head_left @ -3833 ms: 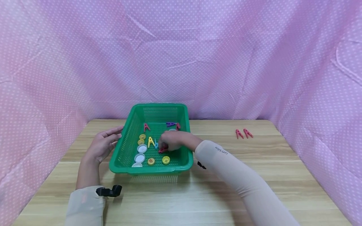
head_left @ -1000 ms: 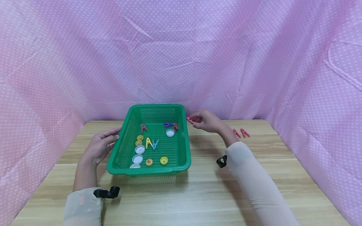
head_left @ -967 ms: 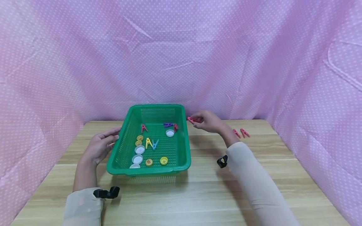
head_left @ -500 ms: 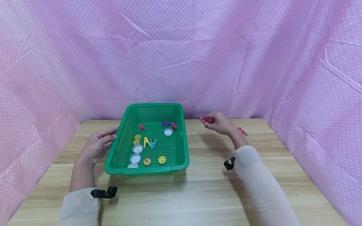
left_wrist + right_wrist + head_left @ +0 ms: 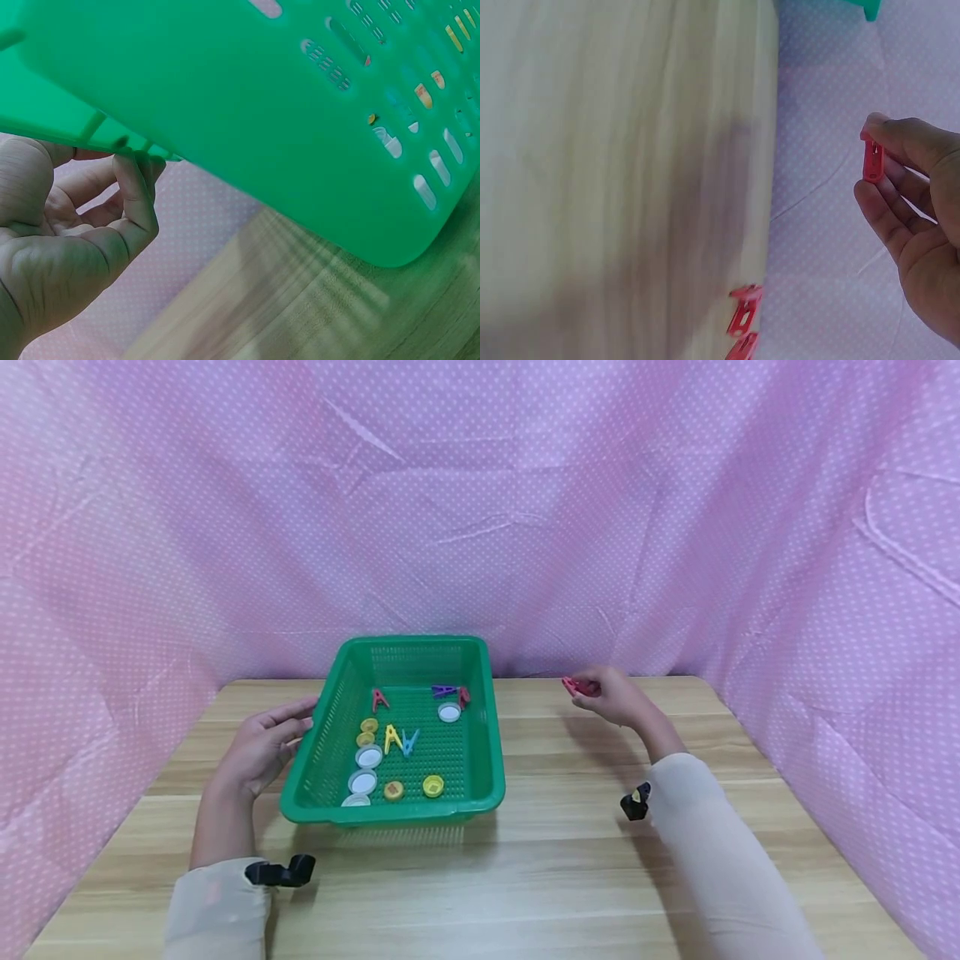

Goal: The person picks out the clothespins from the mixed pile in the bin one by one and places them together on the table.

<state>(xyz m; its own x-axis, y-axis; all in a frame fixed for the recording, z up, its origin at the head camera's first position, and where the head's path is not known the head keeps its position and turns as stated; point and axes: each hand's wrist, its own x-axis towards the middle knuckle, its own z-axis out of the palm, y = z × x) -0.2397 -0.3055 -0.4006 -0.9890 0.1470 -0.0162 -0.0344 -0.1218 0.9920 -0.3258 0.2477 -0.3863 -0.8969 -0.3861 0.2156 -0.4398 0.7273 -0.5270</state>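
My left hand (image 5: 258,747) grips the left rim of a green plastic basket (image 5: 397,815); in the left wrist view its thumb and bent fingers meet the rim's edge. Between thumb and fingertips, my right hand (image 5: 617,700) pinches a red clothespin (image 5: 873,161), raised over the back right of the table. Two more red clothespins (image 5: 744,311) lie on the table in the right wrist view; the right hand and forearm hide them from the head view. Inside the basket are a yellow clothespin (image 5: 392,739), a blue clothespin (image 5: 410,742), a purple clothespin (image 5: 443,691) and a red clothespin (image 5: 380,700).
White caps (image 5: 368,757) and yellow caps (image 5: 432,786) also lie in the basket, with another red clothespin (image 5: 463,697) by its right wall. The wooden table (image 5: 555,877) ends at the back against a pink dotted cloth (image 5: 465,527).
My right hand has taken a red clothespin out of the basket and carried it rightward over the table, towards the two lying there. The left hand has stayed at the basket rim.
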